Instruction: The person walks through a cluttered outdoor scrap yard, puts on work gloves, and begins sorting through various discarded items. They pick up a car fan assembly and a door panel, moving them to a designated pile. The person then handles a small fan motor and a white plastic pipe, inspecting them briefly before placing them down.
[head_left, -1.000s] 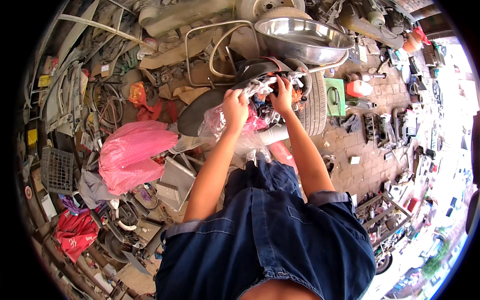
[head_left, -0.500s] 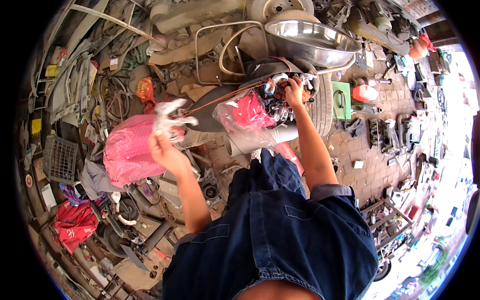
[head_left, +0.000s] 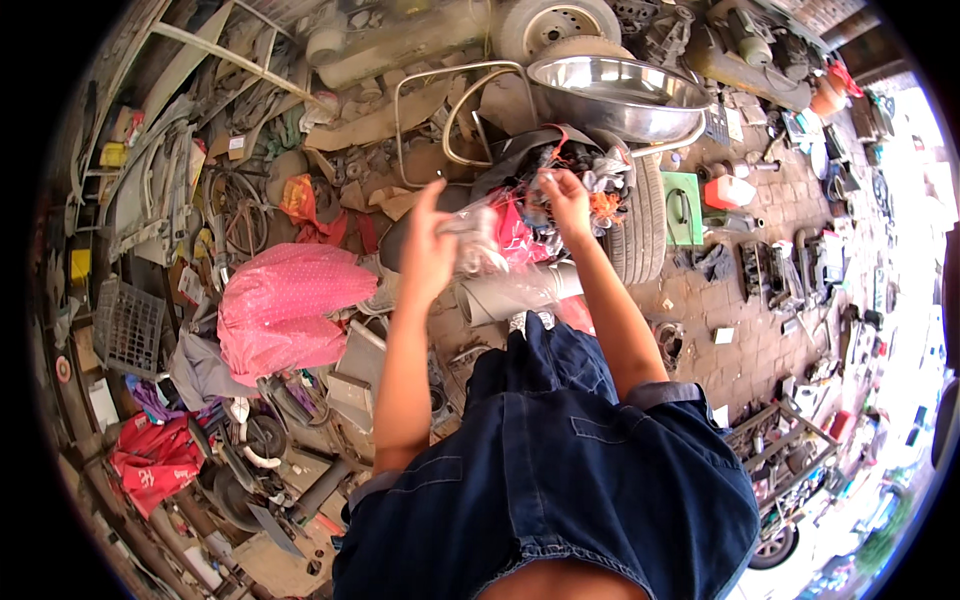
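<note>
My left hand (head_left: 428,250) is raised left of a heap of tangled cords and wires (head_left: 600,180), its fingers partly smeared by motion. Against its palm is a whitish-grey bundle (head_left: 476,240), which it appears to grip. My right hand (head_left: 566,203) is closed in a pinch over the heap; whatever sits between the fingertips is too small to make out. Orange strands (head_left: 606,207) show beside that hand. Between the hands lies a red item in clear plastic (head_left: 515,238). The heap rests on a dark seat-like surface (head_left: 520,150).
A shiny metal basin (head_left: 620,95) stands beyond the heap, with a tire (head_left: 637,225) to its right. A pink dotted cloth cover (head_left: 290,305) bulges at the left. Bent metal tubing (head_left: 400,120) rises behind. Machine parts (head_left: 790,275) lie on the brick floor at the right.
My left hand has swung right, carrying the whitish-grey bundle away from the pink cover toward the heap. The orange cord is no longer stretched between my hands. My right hand has shifted slightly left.
</note>
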